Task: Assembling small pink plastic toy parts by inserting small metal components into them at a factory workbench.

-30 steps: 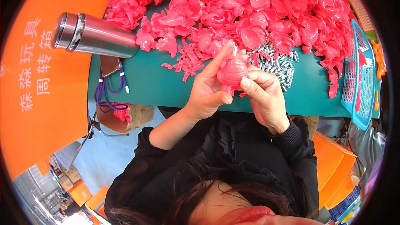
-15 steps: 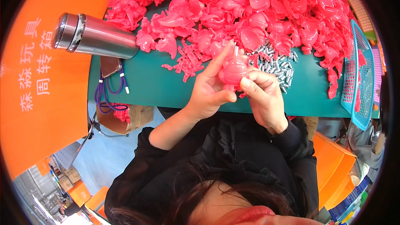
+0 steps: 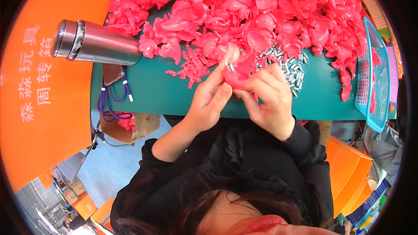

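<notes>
Between my two hands, above the near part of the green table (image 3: 174, 98), is a glossy pink plastic toy part (image 3: 238, 77). My left hand (image 3: 208, 100) is closed on its left side, the thumb along the lower edge. A small silver metal pin (image 3: 230, 66) shows at the part's upper left, near my left fingers. My right hand (image 3: 271, 98) pinches the part's right side with bent fingers. The fingers cover much of the part. Just beyond lie a heap of loose silver metal pins (image 3: 296, 76) and a small pile of thin pink pieces (image 3: 193, 66).
A large mound of pink plastic parts (image 3: 261, 0) covers the table's far side. At the left, a steel flask (image 3: 104, 43) lies near a phone (image 3: 113, 73) with a purple cord. A blue basket (image 3: 379, 74) stands at the right edge. Below is a cardboard box (image 3: 146, 126).
The pink part has turned in my hands: its rounded ribbed side faced up earlier, now a smoother curved side shows. The pin now points up-left. My right fingers have curled over the part.
</notes>
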Motion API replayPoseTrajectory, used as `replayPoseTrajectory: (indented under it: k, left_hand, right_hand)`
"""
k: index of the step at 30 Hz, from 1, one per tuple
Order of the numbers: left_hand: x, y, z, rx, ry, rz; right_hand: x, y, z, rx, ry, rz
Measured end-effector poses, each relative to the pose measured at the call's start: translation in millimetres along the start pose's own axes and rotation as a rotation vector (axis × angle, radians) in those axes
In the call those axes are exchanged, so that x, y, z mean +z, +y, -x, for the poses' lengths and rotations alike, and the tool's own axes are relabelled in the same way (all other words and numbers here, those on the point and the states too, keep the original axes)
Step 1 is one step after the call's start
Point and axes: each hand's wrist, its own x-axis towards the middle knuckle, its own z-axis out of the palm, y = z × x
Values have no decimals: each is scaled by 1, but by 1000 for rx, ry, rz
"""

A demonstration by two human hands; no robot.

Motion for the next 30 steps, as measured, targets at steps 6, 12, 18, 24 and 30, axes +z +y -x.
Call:
replayPoseTrajectory:
  k: [6,12,18,24,30]
  left_hand:
    - [0,0,4,-167,100,251]
    - [-21,10,-2,-161,268,398]
    - [-25,23,-9,-205,236,470]
    - [-31,23,-4,-121,392,487]
    - [-41,32,-2,57,508,356]
  right_hand:
    - [6,6,1,-89,-94,146]
    - [-23,29,-24,-100,-91,61]
    - [-56,90,-65,-178,-73,528]
    - [-35,61,-71,-138,21,271]
    - [3,36,-51,-176,-328,362]
